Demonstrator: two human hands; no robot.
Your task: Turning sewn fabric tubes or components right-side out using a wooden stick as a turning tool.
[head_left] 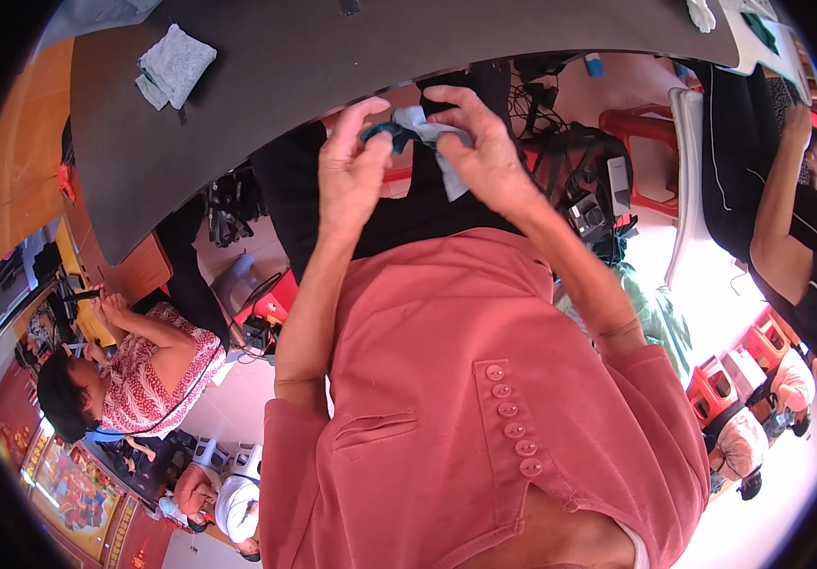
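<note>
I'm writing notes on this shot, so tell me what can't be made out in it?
- Head view: pinched parts of the green and grey cloth, hidden by fingers of the left hand and right hand.
- Head view: inner layers of the folded grey cloth, hidden by its outer fold.
- Head view: the dark tabletop's far edge, partly cut off by the picture's top.

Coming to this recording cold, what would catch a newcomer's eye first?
Probably the wearer's pink shirt, filling the lower middle. Above it, the left hand and right hand hold a grey-and-green cloth between them; at upper left, a folded pale cloth stands out on the dark table.
</note>
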